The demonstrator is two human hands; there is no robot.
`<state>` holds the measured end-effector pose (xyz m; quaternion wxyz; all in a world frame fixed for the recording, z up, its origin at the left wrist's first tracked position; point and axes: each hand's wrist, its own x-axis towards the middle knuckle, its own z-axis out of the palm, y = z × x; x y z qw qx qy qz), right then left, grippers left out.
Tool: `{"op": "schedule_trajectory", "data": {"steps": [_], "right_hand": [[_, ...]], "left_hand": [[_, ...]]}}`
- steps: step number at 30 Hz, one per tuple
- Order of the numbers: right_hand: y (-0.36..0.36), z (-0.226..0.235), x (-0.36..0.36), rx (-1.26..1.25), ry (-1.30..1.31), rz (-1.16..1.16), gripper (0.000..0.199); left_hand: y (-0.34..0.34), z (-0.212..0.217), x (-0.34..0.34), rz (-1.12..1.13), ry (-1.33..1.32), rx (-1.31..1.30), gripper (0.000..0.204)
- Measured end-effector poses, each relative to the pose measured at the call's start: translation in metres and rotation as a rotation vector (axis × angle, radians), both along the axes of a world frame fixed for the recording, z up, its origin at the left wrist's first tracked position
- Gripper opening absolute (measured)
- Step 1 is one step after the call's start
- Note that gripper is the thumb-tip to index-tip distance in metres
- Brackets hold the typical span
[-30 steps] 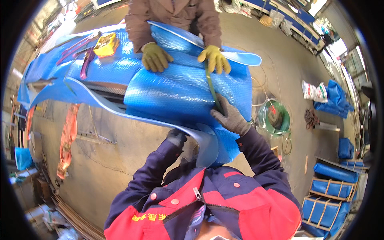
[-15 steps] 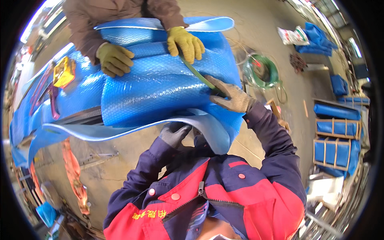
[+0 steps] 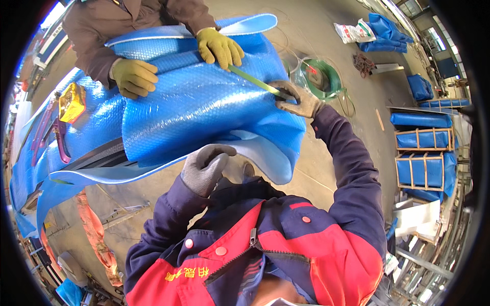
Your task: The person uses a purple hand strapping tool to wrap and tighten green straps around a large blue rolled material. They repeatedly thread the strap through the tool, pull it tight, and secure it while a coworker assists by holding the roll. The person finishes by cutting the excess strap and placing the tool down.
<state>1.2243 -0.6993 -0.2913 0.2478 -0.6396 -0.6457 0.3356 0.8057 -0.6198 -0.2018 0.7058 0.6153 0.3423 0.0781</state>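
A flat, shiny green strap (image 3: 255, 81) stretches across a large bundle of glossy blue bubble-textured sheeting (image 3: 194, 109), its near end at the wearer's right hand (image 3: 298, 99). That hand, in a grey-brown knitted glove, is curled, thumb and fingers pinching the strap by the bundle's right end. The left hand (image 3: 206, 168), in a grey glove, is half curled just beside a loose, pale blue flap (image 3: 263, 155) of the sheeting; whether it grips anything cannot be told. The strap lies well apart from it, farther out and to its right.

Across the bundle, a co-worker in a brown jacket (image 3: 135, 25) has two hands in yellow-green gloves on the sheeting: one hand (image 3: 219, 48) at the strap's far visible end, fingers slightly spread, the other hand (image 3: 133, 77) farther left. A yellow open container (image 3: 76, 111) and a purple-handled tool (image 3: 62, 143) lie on the bundle's left part. A round green coil (image 3: 334, 81) rests on the grey floor (image 3: 367, 117) beyond the right hand
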Motion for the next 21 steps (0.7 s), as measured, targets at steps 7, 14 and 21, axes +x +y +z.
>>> {"op": "schedule_trajectory", "data": {"steps": [7, 14, 21], "right_hand": [[-0.019, 0.030, -0.030, -0.107, 0.375, -0.091, 0.033], [0.055, 0.047, -0.088, 0.304, -0.132, 0.109, 0.049], [0.072, 0.061, -0.084, 0.202, -0.302, 0.124, 0.081]], "left_hand": [[-0.024, 0.045, 0.022, 0.199, -0.041, -0.024, 0.028], [-0.006, 0.119, 0.043, 0.240, -0.115, 0.156, 0.027], [0.169, 0.086, 0.102, 0.108, -0.313, 0.134, 0.052]]}}
